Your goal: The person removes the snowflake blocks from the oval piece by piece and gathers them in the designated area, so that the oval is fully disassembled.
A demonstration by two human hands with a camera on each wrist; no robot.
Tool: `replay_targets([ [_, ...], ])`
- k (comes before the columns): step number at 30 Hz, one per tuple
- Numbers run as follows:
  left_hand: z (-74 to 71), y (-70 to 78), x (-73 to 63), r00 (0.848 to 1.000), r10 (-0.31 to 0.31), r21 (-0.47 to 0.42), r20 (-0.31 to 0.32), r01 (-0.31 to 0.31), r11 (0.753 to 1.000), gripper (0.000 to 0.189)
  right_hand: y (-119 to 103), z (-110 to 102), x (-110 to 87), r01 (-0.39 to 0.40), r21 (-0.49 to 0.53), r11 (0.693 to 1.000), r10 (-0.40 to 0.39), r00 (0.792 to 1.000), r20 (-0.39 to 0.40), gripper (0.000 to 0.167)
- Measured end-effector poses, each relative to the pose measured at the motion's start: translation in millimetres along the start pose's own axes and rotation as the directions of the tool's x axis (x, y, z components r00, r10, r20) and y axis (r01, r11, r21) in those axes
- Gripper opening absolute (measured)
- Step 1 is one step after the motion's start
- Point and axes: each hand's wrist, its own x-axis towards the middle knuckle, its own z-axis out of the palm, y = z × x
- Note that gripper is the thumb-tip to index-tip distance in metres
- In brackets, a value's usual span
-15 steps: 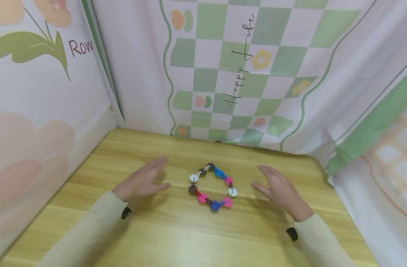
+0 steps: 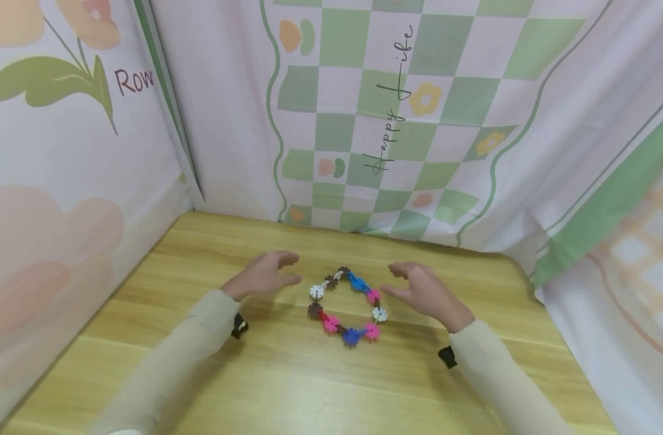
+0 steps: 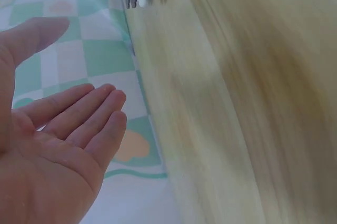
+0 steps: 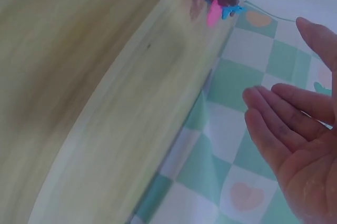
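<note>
Your loop of linked discs [image 2: 357, 283] is resting on the surface [image 2: 309, 386], just below ctr of the head frame, btwn your two grips. It's lying to the lower right of your L grip [image 2: 263, 277] and to the lower left of your R grip [image 2: 428, 291]; the R one's looking nearer, its thumb pointing at the pink disc [image 2: 373, 295] on the loop's upper right. No strong long axis is showing, tho' the loop's spanning a bit wider across the frame than top to bottom. Both grips are hovering spread, thumbs standing apart from fingers, palms empty.

The discs are looking like thin plastic, notched round the rim, slotting into each other at angles. The surface is showing smooth yellowish wood grain w/ a soft sheen; upper ctr, a green-and-white checked cloth [image 2: 342, 36] is hanging, lightly creased.
</note>
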Motion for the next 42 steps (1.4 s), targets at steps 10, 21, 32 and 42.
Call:
replay_targets([
  [10,24.5,10.3,39.4,0.999,-0.034,-0.125,0.005,0.034,0.992,0.052,-5.1,17.7,41.4,-0.045,0.161,0.986,0.026,0.993,0.117,0.058],
  [21,44.7,14.1,65.4,0.991,-0.132,-0.228,0.013,0.131,0.965,0.044,-1.4,42.9,68.4,-0.178,0.211,0.961,0.144,0.976,0.166,0.051],
  [32,56.3,23.1,72.8,0.989,-0.142,-0.249,0.033,0.146,0.958,0.031,-0.5,62.3,83.0,-0.187,0.270,0.945,0.141,0.973,0.180,0.042],
  [42,63.9,27.5,76.6,0.992,-0.104,-0.293,0.064,0.119,0.949,0.027,-3.0,68.0,87.9,-0.170,0.287,0.943,0.125,0.978,0.166,0.028],
])
